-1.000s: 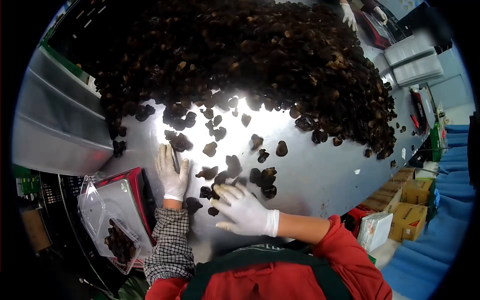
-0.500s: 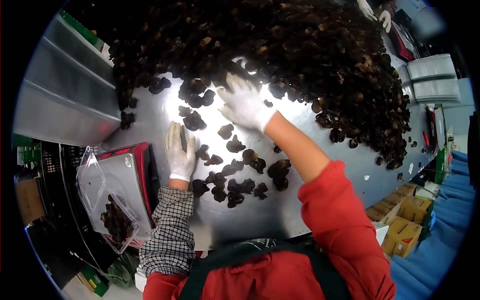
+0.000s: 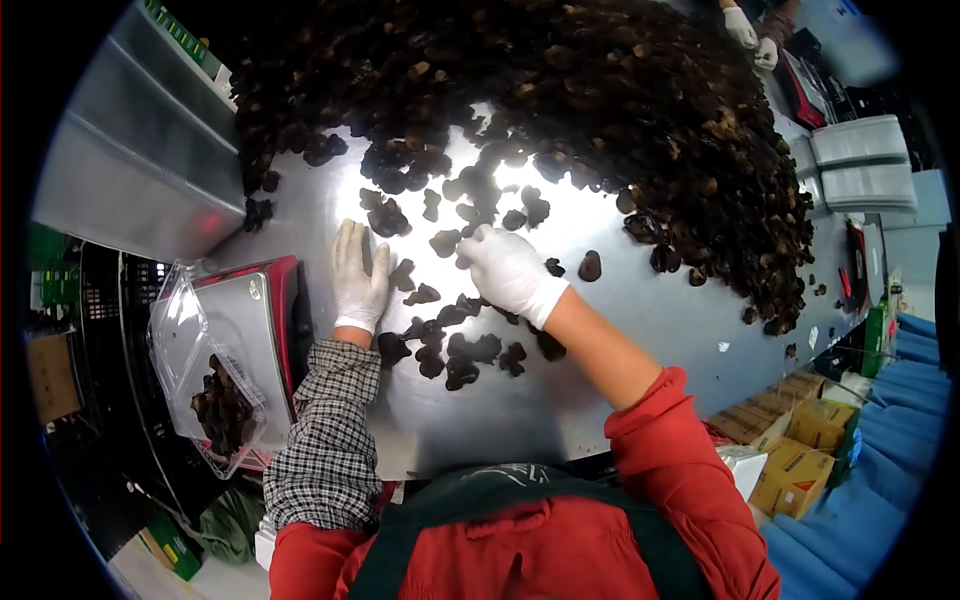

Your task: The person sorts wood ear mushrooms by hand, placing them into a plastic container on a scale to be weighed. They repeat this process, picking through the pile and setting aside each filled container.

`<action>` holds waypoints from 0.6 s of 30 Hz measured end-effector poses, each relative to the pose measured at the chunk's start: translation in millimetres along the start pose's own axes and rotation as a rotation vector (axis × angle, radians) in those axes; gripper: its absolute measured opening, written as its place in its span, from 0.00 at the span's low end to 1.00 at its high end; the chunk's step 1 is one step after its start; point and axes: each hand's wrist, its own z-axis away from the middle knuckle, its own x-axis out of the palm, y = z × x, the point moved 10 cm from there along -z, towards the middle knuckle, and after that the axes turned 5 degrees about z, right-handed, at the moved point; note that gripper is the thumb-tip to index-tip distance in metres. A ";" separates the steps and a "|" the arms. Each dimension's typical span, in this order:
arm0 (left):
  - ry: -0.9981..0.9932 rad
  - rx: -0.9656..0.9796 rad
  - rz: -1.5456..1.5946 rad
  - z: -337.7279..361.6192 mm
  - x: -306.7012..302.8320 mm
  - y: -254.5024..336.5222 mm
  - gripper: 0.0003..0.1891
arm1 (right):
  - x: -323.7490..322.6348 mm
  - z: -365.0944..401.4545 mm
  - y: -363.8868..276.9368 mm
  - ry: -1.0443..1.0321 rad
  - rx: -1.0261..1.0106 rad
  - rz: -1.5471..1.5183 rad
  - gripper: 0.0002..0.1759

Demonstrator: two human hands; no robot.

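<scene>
Dark brown wood ear mushrooms (image 3: 475, 348) lie scattered on a shiny steel table (image 3: 610, 330), and a large heap of them (image 3: 600, 90) covers its far side. My left hand (image 3: 358, 278), in a white glove, rests flat and open on the steel, left of the loose pieces. My right hand (image 3: 508, 272), gloved too, is closed with its fingers curled down among the pieces, close to one mushroom (image 3: 445, 242). What its fingers hold, if anything, is hidden.
At left, a red-edged scale (image 3: 285, 300) carries an open clear plastic box (image 3: 205, 335) with mushrooms inside. Stacked clear trays (image 3: 140, 150) stand behind it. Another person's gloved hands (image 3: 752, 38) are at the far right, near white trays (image 3: 865, 165). Cardboard boxes (image 3: 795, 475) sit lower right.
My right hand has drawn back from the heap's edge toward me, its spread fingers curling closed. More loose mushrooms lie in front of the heap. My left hand stays flat on the table.
</scene>
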 end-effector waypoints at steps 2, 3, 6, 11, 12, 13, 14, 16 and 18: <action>0.011 0.014 0.008 -3.0 0.0 -0.8 0.28 | -50.8 34.0 6.9 0.101 0.063 -0.242 0.11; 0.014 0.020 0.001 -2.5 0.2 -1.2 0.28 | -71.2 61.5 15.5 0.120 0.098 -0.271 0.10; 0.015 0.029 -0.032 -1.5 1.3 1.3 0.28 | -110.6 177.4 39.1 -0.010 0.235 -0.259 0.10; 0.019 0.025 -0.095 -0.2 2.8 3.9 0.29 | -74.5 340.8 96.4 -0.546 0.634 -0.020 0.24; 0.020 0.024 -0.084 -1.0 2.1 3.9 0.29 | -83.1 335.6 102.4 -0.429 0.691 -0.028 0.22; 0.020 0.022 -0.073 -0.5 1.8 3.7 0.29 | -89.6 306.0 98.9 -0.300 0.647 -0.096 0.18; 0.021 0.019 -0.063 0.2 1.4 3.2 0.29 | -95.5 263.4 94.8 -0.171 0.599 -0.163 0.15; 0.007 0.006 -0.037 0.1 0.9 2.1 0.29 | -89.2 180.2 81.2 0.018 0.333 -0.076 0.12; -0.008 -0.009 -0.053 -1.1 0.2 -0.3 0.29 | -82.4 99.2 71.2 0.255 0.156 -0.038 0.18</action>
